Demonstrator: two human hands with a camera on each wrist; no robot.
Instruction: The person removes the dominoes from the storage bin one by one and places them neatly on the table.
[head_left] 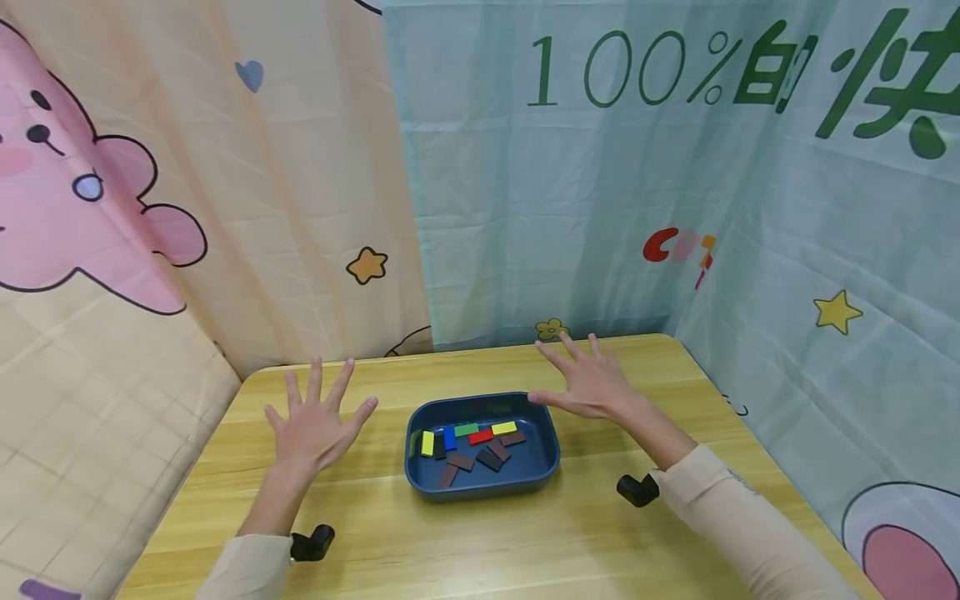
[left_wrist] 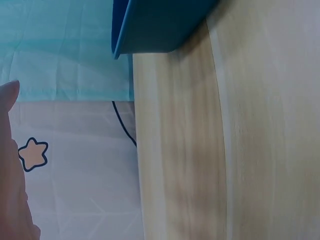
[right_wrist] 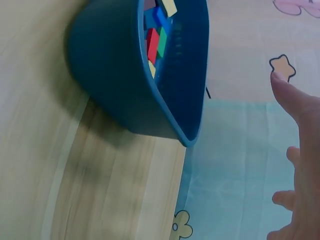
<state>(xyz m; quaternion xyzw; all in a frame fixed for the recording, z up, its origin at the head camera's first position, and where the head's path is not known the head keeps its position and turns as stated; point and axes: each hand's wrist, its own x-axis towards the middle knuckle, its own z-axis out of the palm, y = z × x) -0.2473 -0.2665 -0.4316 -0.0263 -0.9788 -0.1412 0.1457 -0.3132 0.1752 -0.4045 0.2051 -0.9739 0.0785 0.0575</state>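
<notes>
Both spread wide and holding nothing, my left hand (head_left: 311,433) and right hand (head_left: 592,388) flank the blue tray (head_left: 487,492) of coloured blocks (head_left: 481,437) on the surface (head_left: 450,554). I'd judge this readying; taking a block calls for a narrow pinch.

Dk-blue bin (head_left: 487,493) sitting upright on tbl (head_left: 450,554), rect. pcs (head_left: 478,439) loose inside: yellow pc (head_left: 427,443) at 9 o'clock, blue pc (head_left: 450,438) nr 9:30, green pc (head_left: 467,429) nr 11, red pc (head_left: 481,437) nr 12, 2nd yellow pc (head_left: 503,428) nr 1:30, a brown pc (head_left: 513,438) nr 2:30!
</notes>
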